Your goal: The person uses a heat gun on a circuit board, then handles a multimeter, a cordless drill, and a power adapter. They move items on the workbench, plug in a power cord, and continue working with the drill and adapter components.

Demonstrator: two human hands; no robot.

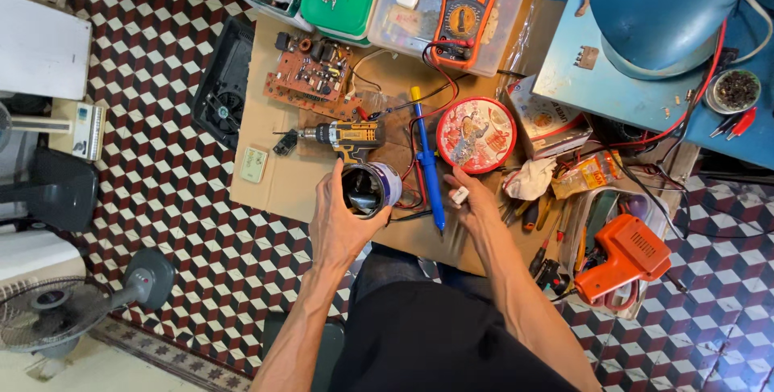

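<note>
the left hand [343, 218] grips a dark cylindrical part [367, 189]. the right hand [476, 202] pinches a small white piece [459, 195], beside a blue soldering iron [428, 162].

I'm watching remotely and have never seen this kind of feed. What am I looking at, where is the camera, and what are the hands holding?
There is no machine here: a person works with two bare hands, filmed by one camera worn on the head and looking straight down. The left hand grips a short dark open cylinder with a white band. The right hand pinches a small white block. Both are over a brown cardboard sheet that covers the work surface. On it lie a yellow and black cordless drill, a blue pen-shaped soldering iron, a reddish-brown circuit board, a round red decorated tin lid and an orange multimeter. An orange pistol-shaped tool lies to the right.
</note>
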